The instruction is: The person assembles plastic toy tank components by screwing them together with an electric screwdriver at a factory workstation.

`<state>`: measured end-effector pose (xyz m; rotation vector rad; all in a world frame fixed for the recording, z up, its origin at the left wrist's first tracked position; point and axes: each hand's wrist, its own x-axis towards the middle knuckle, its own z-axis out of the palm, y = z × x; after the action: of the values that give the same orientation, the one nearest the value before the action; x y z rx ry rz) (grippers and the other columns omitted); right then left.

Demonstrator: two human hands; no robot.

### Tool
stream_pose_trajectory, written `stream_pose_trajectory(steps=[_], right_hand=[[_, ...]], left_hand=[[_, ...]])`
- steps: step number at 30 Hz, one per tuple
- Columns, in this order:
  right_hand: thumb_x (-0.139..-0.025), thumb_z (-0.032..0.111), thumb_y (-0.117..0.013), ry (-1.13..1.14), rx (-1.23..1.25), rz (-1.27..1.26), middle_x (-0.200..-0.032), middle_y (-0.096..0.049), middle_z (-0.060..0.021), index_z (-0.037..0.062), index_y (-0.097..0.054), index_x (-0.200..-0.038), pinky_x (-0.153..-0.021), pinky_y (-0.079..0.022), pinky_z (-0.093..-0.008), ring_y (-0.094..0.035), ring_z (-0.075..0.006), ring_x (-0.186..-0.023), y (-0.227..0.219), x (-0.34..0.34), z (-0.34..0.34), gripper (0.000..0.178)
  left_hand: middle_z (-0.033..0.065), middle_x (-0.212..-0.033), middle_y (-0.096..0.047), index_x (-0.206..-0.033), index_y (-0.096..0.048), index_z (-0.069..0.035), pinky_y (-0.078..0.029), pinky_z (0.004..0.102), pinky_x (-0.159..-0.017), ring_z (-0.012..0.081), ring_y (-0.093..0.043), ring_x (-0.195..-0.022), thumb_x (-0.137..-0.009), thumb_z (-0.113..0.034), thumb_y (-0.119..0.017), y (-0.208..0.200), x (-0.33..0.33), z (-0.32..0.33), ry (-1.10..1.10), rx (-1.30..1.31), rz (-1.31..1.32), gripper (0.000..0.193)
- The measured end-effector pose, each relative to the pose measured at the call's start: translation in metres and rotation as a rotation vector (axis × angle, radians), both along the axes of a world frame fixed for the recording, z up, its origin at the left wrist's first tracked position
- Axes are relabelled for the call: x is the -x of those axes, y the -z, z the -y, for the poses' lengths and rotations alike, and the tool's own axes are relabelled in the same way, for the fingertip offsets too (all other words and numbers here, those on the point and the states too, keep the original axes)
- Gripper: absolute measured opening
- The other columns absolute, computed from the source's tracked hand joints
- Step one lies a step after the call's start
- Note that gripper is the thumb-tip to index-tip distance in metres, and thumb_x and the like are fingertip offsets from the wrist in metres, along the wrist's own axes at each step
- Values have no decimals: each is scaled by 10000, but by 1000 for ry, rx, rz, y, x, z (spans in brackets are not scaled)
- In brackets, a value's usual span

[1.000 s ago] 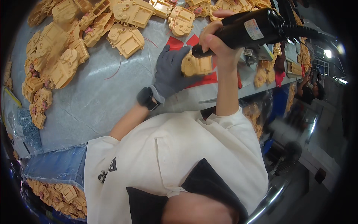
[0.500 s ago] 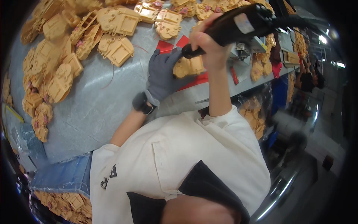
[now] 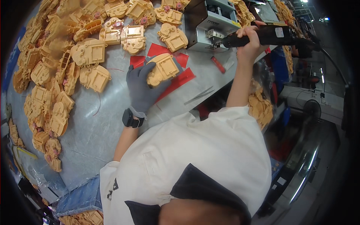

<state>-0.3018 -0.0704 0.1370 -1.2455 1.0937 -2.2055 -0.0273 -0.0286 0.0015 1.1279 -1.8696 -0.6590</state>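
My left hand (image 3: 142, 88), in a grey glove, grips a tan plastic housing (image 3: 164, 69) over some red pads (image 3: 179, 83) on the table. The housing shows a square recess on its upper face. In my bare right hand (image 3: 249, 40) is a black electric screwdriver (image 3: 273, 35), lying nearly level with its cable running off to the right. Its tip points left, at the metal front of a box-shaped machine (image 3: 204, 28), which looks like a screw feeder. Whether the tip touches the machine I cannot tell.
Many tan housings (image 3: 88, 52) lie heaped along the left and far side of the grey table (image 3: 86, 123). A red-handled tool (image 3: 218, 64) and tweezers (image 3: 198, 95) lie near the right edge. Bagged tan parts (image 3: 259, 107) stand beyond that edge; a blue crate (image 3: 80, 197) is at lower left.
My right hand has carried the screwdriver away from the housing, rightward to the machine. The left hand still holds the housing, now in fuller view. The whole view has shifted.
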Motion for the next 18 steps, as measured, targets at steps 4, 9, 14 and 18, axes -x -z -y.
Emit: stream_pose_trajectory(steps=[4, 9, 14, 18], right_hand=[[-648, -91, -534, 34, 1, -85, -556, -528, -76, -49, -462, -886, -530, -444, -256, -519, -144, -458, 20, -5, 10, 253], [-637, -77, -529, -13, -193, -64, -564, -518, -68, -12, -472, -894, -509, -423, -259, -509, -143, -453, 13, -19, -3, 271], [-690, -45, -546, -470, -18, 104, -605, -508, -79, -20, -397, -1077, -494, -434, -306, -482, -162, -461, 8, -87, -65, 416], [-702, -4, -507, -422, -171, -23, -585, -434, -65, 2, -346, -1161, -535, -413, -344, -450, -172, -474, 13, -114, -61, 487]], left_hand=[[100, -943, -560, -1093, -566, -95, -293, 487, -999, 302, -506, -922, -613, -366, -776, -1, -3, -7, -14, -6, 19, 590], [94, -969, -552, -1128, -538, -99, -285, 484, -1004, 293, -509, -938, -605, -375, -779, -1, -7, -7, -7, -19, 20, 639], [80, -991, -549, -1146, -518, -114, -288, 475, -997, 273, -517, -940, -591, -402, -786, -3, -5, -5, 12, 5, 31, 680], [76, -994, -551, -1154, -506, -110, -279, 470, -1000, 262, -523, -943, -586, -414, -788, 0, -6, -4, -2, 21, 15, 703]])
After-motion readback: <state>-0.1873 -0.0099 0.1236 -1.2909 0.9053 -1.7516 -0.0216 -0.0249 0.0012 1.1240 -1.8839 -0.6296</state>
